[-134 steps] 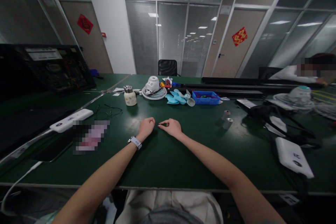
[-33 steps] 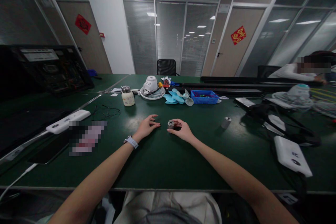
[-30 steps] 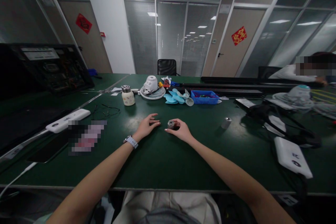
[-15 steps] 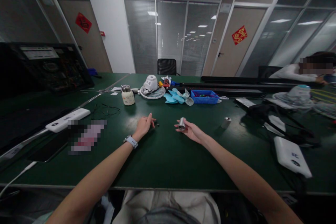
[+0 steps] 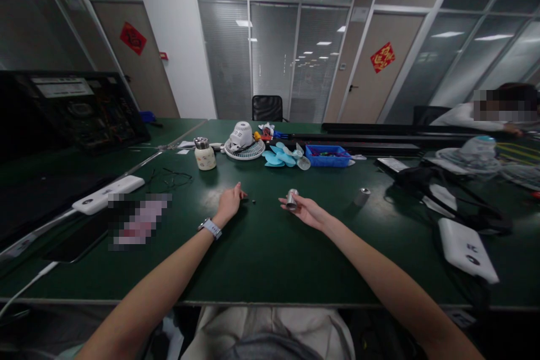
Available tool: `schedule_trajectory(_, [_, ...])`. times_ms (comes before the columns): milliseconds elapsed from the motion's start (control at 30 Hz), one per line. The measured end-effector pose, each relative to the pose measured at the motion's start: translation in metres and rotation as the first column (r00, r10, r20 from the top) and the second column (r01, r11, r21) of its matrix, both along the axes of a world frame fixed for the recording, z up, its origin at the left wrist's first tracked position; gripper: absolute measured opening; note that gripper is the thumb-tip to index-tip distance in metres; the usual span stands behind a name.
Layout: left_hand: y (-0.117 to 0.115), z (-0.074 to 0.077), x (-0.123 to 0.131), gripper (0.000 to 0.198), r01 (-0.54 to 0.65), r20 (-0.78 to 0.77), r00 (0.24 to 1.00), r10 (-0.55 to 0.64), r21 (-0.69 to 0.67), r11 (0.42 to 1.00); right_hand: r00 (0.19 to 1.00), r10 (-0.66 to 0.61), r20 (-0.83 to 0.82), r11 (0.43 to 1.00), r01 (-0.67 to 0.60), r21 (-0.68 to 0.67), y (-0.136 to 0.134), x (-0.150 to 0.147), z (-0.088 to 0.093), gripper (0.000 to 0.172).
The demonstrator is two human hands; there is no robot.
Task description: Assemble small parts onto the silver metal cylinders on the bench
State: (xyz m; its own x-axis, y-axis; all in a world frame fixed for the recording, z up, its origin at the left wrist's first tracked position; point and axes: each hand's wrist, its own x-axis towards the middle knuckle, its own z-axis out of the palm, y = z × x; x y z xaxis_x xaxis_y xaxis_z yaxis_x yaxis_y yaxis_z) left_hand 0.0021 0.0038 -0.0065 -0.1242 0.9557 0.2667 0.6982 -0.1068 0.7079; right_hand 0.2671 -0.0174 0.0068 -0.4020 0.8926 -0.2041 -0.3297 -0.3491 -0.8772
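My left hand (image 5: 230,203) rests on the green table with its fingers partly stretched out, apart and holding nothing. Just right of its fingertips lies a tiny metallic piece (image 5: 253,201), too small to name. Between the thumb and fingers of my right hand (image 5: 310,212) is a silver metal cylinder (image 5: 291,198), tilted a little, with one end facing me. A similar silver cylinder (image 5: 361,197) stands on the table farther right, apart from both hands.
Behind the hands are a cream bottle (image 5: 205,156), a white fan part (image 5: 243,146), light-blue fan blades (image 5: 280,156) and a blue tray (image 5: 329,156). White power banks (image 5: 108,194) lie at both sides. A person (image 5: 459,115) sits at the far right.
My left fingers have drawn slightly back to the left, leaving a wider gap to the tiny piece. The right hand keeps the cylinder in nearly the same place.
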Motion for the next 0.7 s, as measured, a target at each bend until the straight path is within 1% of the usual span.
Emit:
schedule_trajectory(167, [0.001, -0.001, 0.0, 0.057, -0.004, -0.026, 1.0, 0.005, 0.009, 1.0, 1.0, 0.001, -0.013, 0.999, -0.002, -0.032, 0.001, -0.001, 0.0, 0.022])
schedule_trajectory(333, [0.002, -0.003, -0.002, 0.057, -0.024, -0.067, 0.997, 0.025, 0.018, 1.0, 1.0, -0.017, -0.025, 0.999, 0.016, -0.035, 0.002, -0.002, 0.0, 0.022])
schedule_trajectory(467, [0.001, -0.002, -0.002, 0.057, -0.043, -0.089, 0.995, 0.044, 0.005, 0.999, 1.0, -0.01, 0.012, 1.0, 0.01, 0.009, 0.005, -0.001, -0.004, 0.022])
schedule_trajectory(600, [-0.002, 0.003, 0.0, 0.056, -0.053, -0.074, 0.996, 0.05, -0.034, 0.998, 1.0, -0.016, 0.017, 0.999, 0.015, 0.028, 0.007, -0.005, -0.008, 0.021])
schedule_trajectory(700, [-0.004, 0.007, 0.001, 0.054, -0.04, -0.047, 0.998, 0.038, -0.047, 0.998, 0.995, -0.046, 0.085, 0.994, 0.036, 0.106, 0.004, -0.007, -0.01, 0.02])
